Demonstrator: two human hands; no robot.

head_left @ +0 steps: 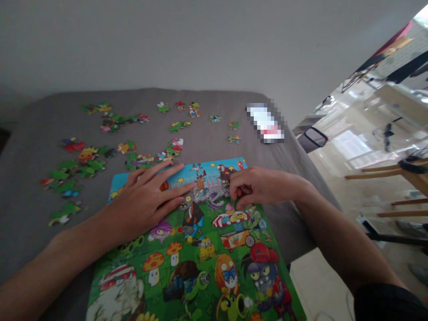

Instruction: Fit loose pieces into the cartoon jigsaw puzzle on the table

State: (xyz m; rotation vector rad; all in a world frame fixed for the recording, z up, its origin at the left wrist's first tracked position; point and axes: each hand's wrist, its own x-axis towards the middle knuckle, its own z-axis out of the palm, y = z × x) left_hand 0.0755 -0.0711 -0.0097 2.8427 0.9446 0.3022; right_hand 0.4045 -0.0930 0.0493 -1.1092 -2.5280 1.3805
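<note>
A brightly printed jigsaw puzzle (197, 232) with cartoon plants and zombies lies on the grey-covered table, running off the bottom of the view. My left hand (150, 196) rests flat across its upper left part, fingers spread and holding nothing. On the upper right part of the puzzle is my right hand (252, 187), its fingers curled in towards the thumb. Whatever may be under those fingertips is hidden. Loose jigsaw pieces (90, 167) lie to the left of the puzzle, and several more pieces (180, 126) are scattered beyond its far edge.
The grey cloth (207, 142) covers a table that meets a plain wall (187, 44). A phone (265, 122), blurred out, lies near the far right corner. Past the table's right edge are a tiled floor and wooden chair parts (377, 171).
</note>
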